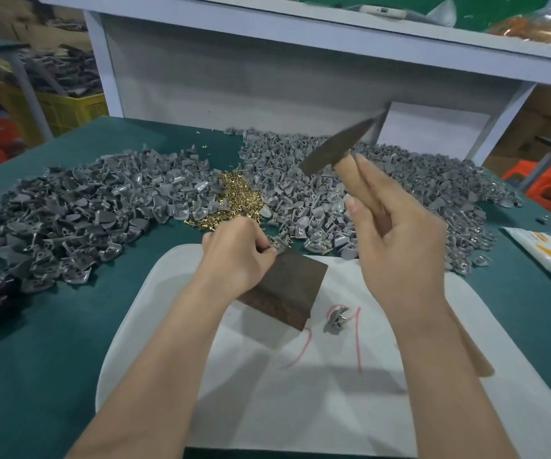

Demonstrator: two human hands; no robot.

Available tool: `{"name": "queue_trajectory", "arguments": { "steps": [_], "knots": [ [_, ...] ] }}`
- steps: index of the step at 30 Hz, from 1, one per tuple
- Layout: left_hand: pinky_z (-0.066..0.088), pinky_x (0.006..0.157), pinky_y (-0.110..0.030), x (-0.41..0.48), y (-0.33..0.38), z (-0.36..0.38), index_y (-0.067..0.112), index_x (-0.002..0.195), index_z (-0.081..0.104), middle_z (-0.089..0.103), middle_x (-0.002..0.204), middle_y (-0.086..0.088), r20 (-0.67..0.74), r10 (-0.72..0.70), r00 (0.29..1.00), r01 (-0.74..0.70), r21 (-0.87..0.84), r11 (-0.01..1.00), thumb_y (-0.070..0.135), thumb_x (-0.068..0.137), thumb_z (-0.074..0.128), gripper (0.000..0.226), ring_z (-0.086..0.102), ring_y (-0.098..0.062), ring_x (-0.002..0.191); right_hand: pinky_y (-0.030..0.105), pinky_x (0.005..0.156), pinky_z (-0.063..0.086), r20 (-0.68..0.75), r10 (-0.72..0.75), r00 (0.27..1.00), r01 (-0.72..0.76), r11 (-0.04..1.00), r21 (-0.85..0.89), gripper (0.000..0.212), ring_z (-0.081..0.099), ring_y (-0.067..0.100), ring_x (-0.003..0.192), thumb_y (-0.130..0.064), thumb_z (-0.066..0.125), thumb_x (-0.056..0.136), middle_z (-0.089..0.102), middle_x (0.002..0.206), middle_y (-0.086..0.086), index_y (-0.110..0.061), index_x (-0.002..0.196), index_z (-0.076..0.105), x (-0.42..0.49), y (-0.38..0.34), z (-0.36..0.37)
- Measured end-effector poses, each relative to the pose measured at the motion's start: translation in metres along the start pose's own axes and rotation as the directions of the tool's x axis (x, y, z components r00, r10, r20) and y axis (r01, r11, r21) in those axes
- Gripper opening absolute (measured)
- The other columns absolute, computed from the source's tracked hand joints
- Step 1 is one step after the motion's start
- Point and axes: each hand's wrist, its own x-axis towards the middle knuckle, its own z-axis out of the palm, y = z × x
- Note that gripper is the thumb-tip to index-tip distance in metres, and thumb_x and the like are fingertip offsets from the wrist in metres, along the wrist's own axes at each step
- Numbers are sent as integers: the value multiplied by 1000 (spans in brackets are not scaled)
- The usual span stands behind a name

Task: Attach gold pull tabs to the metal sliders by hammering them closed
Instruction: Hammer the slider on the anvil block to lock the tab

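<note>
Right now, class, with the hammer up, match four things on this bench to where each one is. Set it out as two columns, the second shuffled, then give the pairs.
Things
1. hammer
2. dark block
3. gold pull tabs
4. white packet

Places
A. heaped between the two grey piles
B. raised in the right hand
C. near the table's right edge
D. on the white mat, where the left hand pinches a slider

Pairs: 1-B, 2-D, 3-A, 4-C
</note>
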Motion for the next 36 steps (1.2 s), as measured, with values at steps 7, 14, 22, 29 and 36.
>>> {"name": "queue_trajectory", "arguments": {
  "steps": [7,14,22,29,36],
  "knots": [
    [45,94,-43,-1,1,-4,25,56,57,66,76,4,10,-40,999,39,25,999,20,83,67,29,61,-24,91,30,84,47,380,134,915,-14,953,-302,39,62,19,104,-33,56,91,67,115,-11,-44,129,51,-1,14,5],
    [42,97,-43,3,-2,-3,27,63,60,67,83,7,5,-22,1000,22,43,999,25,86,65,24,60,-20,96,33,73,46,381,407,830,-303,903,-306,27,60,28,90,-40,54,92,69,101,5,-26,114,60,8,48,28],
    [41,98,-44,3,-3,-1,30,76,58,65,89,8,17,23,1000,-23,30,999,26,87,62,13,59,-19,100,30,75,48,393,433,811,-299,885,-358,38,61,22,90,-56,50,90,66,96,1,-27,108,66,5,57,39],
    [41,97,-42,1,-1,3,28,81,54,63,84,12,5,86,996,-86,-26,996,22,87,60,10,60,-16,96,14,74,42,307,86,948,-108,993,55,13,55,-1,76,-23,64,86,62,88,-10,-24,97,70,-1,26,54],
    [44,95,-42,5,-3,8,27,85,56,61,83,11,-34,156,987,-159,-115,981,16,87,59,13,60,-17,92,26,73,47,439,114,892,-155,986,59,13,59,6,78,-20,62,87,64,80,-10,-31,80,62,0,18,62]
  ]
}}
